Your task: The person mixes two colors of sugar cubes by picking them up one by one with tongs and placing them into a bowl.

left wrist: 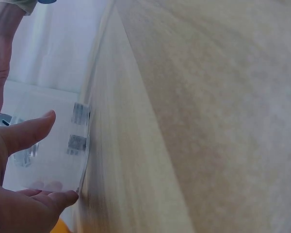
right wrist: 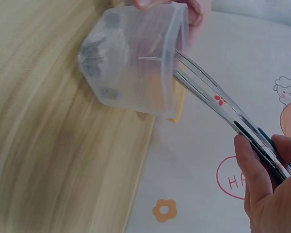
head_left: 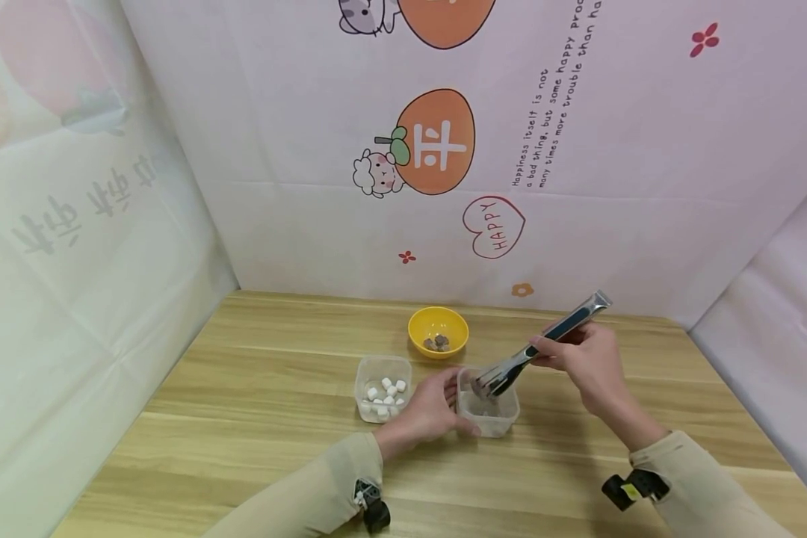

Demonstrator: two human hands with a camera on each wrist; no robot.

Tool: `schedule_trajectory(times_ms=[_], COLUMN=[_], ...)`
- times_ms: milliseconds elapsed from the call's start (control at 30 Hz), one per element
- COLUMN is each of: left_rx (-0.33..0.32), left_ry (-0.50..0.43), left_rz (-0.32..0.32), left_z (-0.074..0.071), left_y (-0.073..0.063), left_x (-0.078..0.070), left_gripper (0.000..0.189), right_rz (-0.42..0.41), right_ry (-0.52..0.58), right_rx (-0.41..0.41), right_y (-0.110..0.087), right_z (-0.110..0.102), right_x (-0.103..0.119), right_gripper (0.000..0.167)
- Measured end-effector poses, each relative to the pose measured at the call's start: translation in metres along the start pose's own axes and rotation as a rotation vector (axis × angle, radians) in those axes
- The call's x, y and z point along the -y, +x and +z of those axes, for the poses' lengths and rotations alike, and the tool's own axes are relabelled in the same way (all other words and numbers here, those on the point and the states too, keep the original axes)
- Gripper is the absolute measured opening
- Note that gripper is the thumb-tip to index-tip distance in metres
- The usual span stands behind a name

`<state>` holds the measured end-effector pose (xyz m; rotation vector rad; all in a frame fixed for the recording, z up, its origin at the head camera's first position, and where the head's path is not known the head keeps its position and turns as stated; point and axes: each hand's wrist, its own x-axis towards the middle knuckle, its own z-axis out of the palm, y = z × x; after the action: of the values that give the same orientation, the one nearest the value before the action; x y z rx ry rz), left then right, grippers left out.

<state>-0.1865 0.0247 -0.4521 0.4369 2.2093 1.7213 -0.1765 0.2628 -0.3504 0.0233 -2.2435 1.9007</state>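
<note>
Metal food tongs (head_left: 553,330) with dark grip panels are held in my right hand (head_left: 593,368), thumb and fingers on either side. They slant down left, and their tips are inside a clear plastic container (head_left: 492,427). My left hand (head_left: 429,409) grips that container from its left side, thumb at the near wall and fingers at the far side. Through the container's wall (right wrist: 128,53) in the right wrist view, a few small dark cubes (right wrist: 93,58) show at the bottom. Whether the tong tips touch a cube is unclear.
Left of my left hand stands a second clear container (head_left: 383,365) with several white cubes (head_left: 386,400). Behind is a yellow bowl (head_left: 438,315) holding some brownish cubes (head_left: 437,343). The wooden table (head_left: 255,418) ends at a printed white cloth backdrop (head_left: 296,224).
</note>
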Motion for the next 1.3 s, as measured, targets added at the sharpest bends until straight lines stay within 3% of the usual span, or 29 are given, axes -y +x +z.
schedule_trajectory(times_ms=[367, 767, 1300], left_rx=[0.008, 0.012, 0.007], left_ry=[-0.021, -0.014, -0.026], left_rz=[0.009, 0.019, 0.005], left_z=[-0.001, -0.001, -0.002], left_y=[0.0, 0.0, -0.001], left_x=[0.0, -0.001, -0.003], left_gripper=[0.097, 0.098, 0.098], right_rz=[0.023, 0.065, 0.071], right_ry=[0.115, 0.197, 0.123], right_rx=[0.006, -0.067, -0.123], right_y=[0.006, 0.022, 0.046], right_z=[-0.003, 0.002, 0.022], right_x=[0.014, 0.015, 0.013], right_gripper=[0.027, 0.026, 0.029])
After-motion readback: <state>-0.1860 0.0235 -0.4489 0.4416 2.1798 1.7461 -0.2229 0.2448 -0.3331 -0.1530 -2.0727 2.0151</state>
